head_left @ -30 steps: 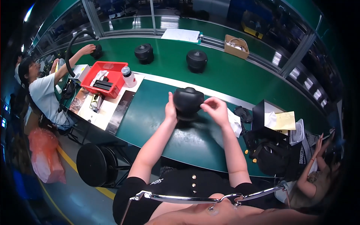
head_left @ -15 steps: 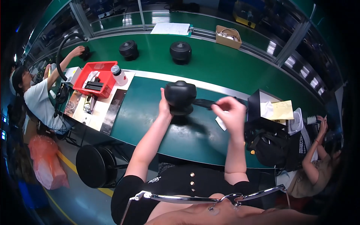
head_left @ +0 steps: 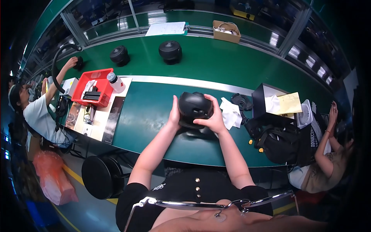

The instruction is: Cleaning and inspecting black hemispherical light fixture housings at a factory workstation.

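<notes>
I hold a glossy black rounded device (head_left: 194, 105), a domed head on a broader base, between both hands over the green bench. My left hand (head_left: 174, 113) is pressed along its left side. Curled round its right side is my right hand (head_left: 215, 115), with the thumb across the lower front. The underside is hidden. Right of my right hand lie crumpled white tissue (head_left: 230, 113) and black curved parts (head_left: 241, 101) whose kind I cannot make out. Two similar black devices (head_left: 170, 52) (head_left: 119, 56) stand on the green strip beyond the bench.
A red bin (head_left: 92, 87) with black parts and a bottle (head_left: 115, 82) stand left. At right are a black box (head_left: 266, 106), a white fan (head_left: 304, 114) and a black bag (head_left: 280, 145). A co-worker at left touches another device (head_left: 79, 63); another person sits right.
My right hand has left the black strip-like piece it held beside the device and now grips the device's right side. The device is turned and slightly lower. The whole view has shifted a little.
</notes>
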The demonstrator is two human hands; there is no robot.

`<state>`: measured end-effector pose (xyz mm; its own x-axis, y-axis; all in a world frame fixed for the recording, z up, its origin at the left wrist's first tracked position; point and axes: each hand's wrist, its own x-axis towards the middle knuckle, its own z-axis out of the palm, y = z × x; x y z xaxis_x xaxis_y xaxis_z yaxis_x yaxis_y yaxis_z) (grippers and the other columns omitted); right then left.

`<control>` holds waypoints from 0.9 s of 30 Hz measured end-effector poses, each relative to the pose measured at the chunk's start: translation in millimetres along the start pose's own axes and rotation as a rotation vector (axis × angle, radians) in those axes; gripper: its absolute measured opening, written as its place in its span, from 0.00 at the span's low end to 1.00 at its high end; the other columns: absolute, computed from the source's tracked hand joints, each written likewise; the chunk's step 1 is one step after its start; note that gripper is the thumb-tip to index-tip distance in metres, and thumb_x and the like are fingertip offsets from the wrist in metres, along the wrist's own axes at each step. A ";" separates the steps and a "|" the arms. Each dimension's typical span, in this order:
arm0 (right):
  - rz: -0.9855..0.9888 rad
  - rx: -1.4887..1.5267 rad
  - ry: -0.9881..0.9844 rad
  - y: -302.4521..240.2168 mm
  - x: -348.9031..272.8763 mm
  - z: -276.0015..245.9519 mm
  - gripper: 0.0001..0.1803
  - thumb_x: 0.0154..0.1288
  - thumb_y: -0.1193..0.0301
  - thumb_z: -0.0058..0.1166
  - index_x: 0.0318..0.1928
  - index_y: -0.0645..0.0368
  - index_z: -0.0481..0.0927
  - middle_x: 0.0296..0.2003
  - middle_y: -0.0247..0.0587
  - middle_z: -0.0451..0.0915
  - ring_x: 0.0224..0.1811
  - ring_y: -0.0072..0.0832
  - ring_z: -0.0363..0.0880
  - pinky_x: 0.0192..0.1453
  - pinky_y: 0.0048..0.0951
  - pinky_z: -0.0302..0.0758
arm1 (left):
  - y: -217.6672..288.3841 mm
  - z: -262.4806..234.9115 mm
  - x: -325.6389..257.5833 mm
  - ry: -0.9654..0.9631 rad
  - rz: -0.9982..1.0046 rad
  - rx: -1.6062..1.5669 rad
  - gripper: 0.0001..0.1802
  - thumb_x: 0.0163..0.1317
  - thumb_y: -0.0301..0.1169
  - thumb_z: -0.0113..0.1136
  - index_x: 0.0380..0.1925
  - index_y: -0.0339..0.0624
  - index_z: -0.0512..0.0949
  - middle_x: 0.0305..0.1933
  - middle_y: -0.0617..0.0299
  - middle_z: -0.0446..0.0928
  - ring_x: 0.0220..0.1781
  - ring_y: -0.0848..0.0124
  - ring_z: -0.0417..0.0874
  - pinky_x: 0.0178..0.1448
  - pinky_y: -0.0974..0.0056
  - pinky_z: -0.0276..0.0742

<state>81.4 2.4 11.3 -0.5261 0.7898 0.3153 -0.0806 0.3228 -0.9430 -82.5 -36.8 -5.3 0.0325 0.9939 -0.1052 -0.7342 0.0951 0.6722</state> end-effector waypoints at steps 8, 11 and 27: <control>-0.102 -0.240 -0.084 -18.5 -5.1 -16.2 0.59 0.31 0.63 0.73 0.66 0.54 0.51 0.66 0.51 0.46 0.68 0.44 0.50 0.68 0.41 0.55 | 8.6 -0.6 -8.9 -0.138 0.409 0.765 0.78 0.19 0.41 0.82 0.68 0.45 0.36 0.65 0.48 0.56 0.66 0.59 0.61 0.68 0.59 0.56; -0.124 -0.196 0.050 -14.1 -7.3 -10.4 0.61 0.33 0.62 0.72 0.68 0.58 0.48 0.68 0.55 0.40 0.70 0.43 0.46 0.69 0.41 0.52 | 3.7 5.6 -8.5 -0.072 0.567 0.941 0.75 0.20 0.41 0.81 0.68 0.44 0.39 0.65 0.47 0.54 0.65 0.56 0.61 0.68 0.55 0.57; -0.103 0.001 0.421 1.0 0.4 -4.8 0.17 0.70 0.65 0.38 0.37 0.65 0.78 0.38 0.41 0.73 0.46 0.31 0.71 0.54 0.27 0.64 | -3.2 16.6 -18.6 -0.080 0.514 0.722 0.60 0.26 0.37 0.79 0.61 0.40 0.52 0.60 0.54 0.61 0.62 0.61 0.65 0.66 0.59 0.60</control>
<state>85.2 5.5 11.0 -0.1242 0.8976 0.4230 -0.1152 0.4104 -0.9046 -69.6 -54.7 6.6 -0.1162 0.9216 0.3704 -0.0649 -0.3792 0.9231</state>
